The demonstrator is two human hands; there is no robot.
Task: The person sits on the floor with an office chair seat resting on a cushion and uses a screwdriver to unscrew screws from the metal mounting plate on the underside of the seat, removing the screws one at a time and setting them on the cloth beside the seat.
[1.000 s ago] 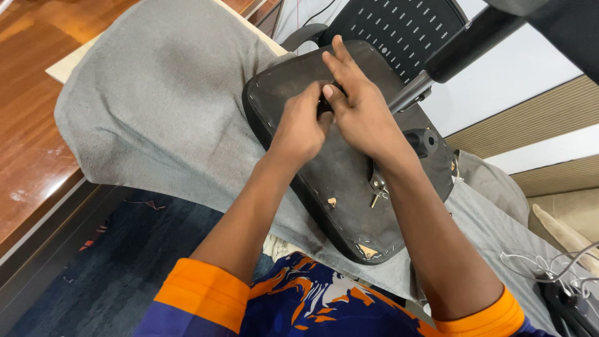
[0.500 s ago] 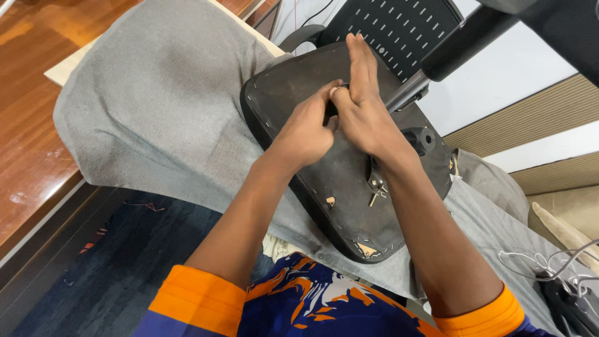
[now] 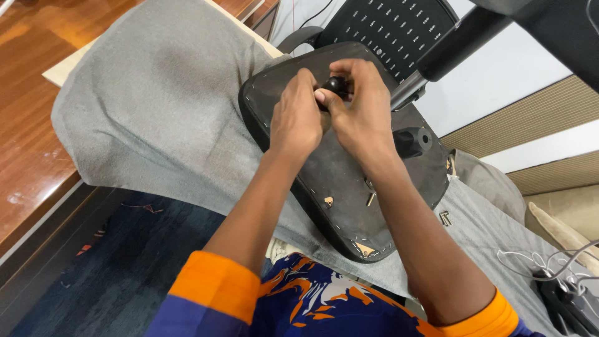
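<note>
An upturned black chair seat [image 3: 340, 181] lies underside up on a grey cloth [image 3: 162, 112]. A small round black knob [image 3: 337, 83] stands at the middle of the seat. My left hand [image 3: 294, 120] pinches the knob from the left, thumb against it. From the right, my right hand [image 3: 360, 118] curls its fingers over the same knob. Both wrists rest above the seat. A black socket [image 3: 412, 141] sticks up just right of my right hand.
A black mesh chair back [image 3: 393, 28] and a metal-and-black post [image 3: 437, 53] lie beyond the seat. Loose small bolts [image 3: 370, 200] rest on the seat, and an angled key [image 3: 445, 218] on the cloth. White cables [image 3: 549, 265] are at the right. Wood floor [image 3: 31, 112] and a dark rug [image 3: 106, 268] are at the left.
My right hand's fingers, stretched out straight before, have curled down around the knob. My left hand has stayed at the knob with only a small shift.
</note>
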